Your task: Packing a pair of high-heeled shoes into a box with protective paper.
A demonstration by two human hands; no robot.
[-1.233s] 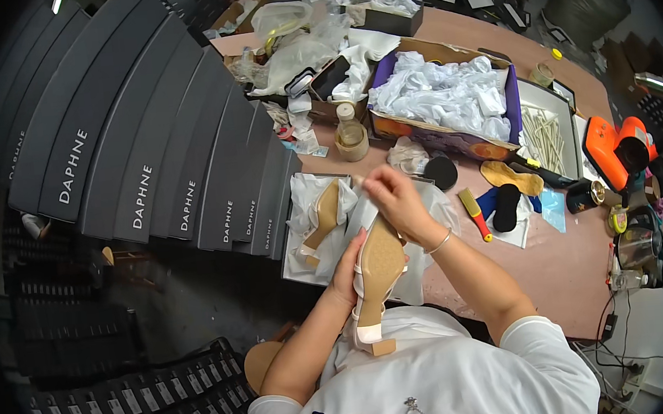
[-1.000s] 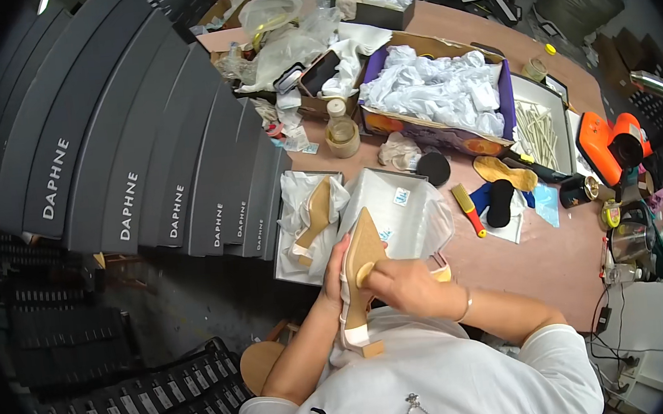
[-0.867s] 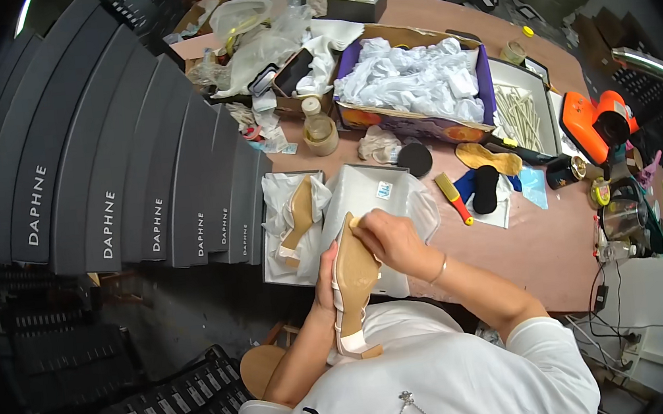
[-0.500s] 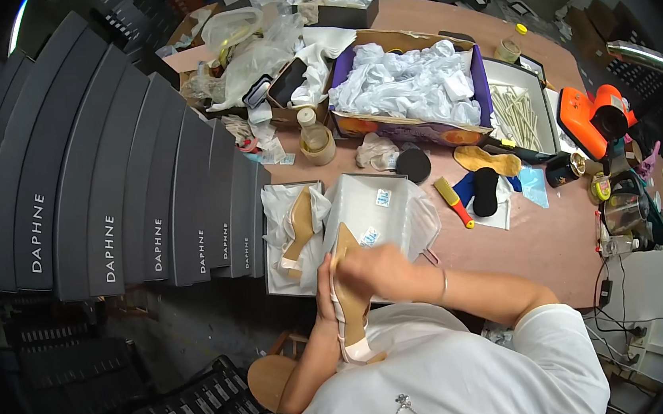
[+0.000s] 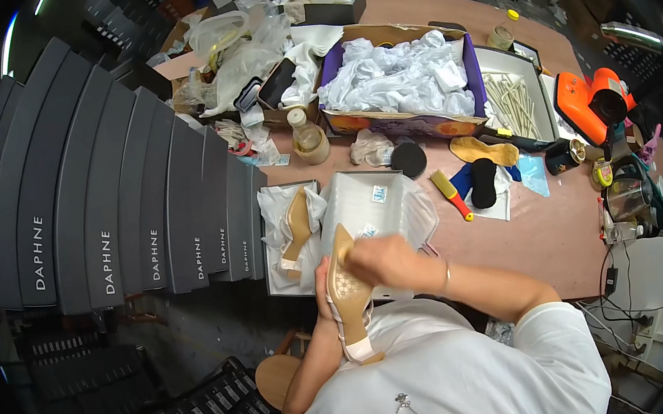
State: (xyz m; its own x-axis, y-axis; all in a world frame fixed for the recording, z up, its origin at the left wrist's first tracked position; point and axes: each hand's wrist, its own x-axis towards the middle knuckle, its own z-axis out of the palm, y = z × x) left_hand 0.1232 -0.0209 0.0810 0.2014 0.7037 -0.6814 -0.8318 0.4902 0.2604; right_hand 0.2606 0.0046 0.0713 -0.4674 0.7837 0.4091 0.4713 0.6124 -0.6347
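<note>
A tan-soled heeled sandal is held close to my chest, sole facing up, its toe pointing away from me. My left hand wraps round its left side. Over the front of the sole, my right hand is closed; whatever its fingers hold, if anything, is hidden. A patterned patch shows on the sole beside the right fingers. The matching sandal lies on white tissue paper in an open grey shoebox beyond my left hand. Just to its right sits a white-lined box part.
Tall stacked grey shoeboxes wall off the left. Behind stands a purple carton of white crumpled paper, next to a tray of white sticks. A red-yellow brush, a black pad and an orange device occupy the right.
My right hand has shifted slightly to the right over the sole, uncovering the patterned patch. The left hand keeps its hold on the sandal. The whole view has turned a little.
</note>
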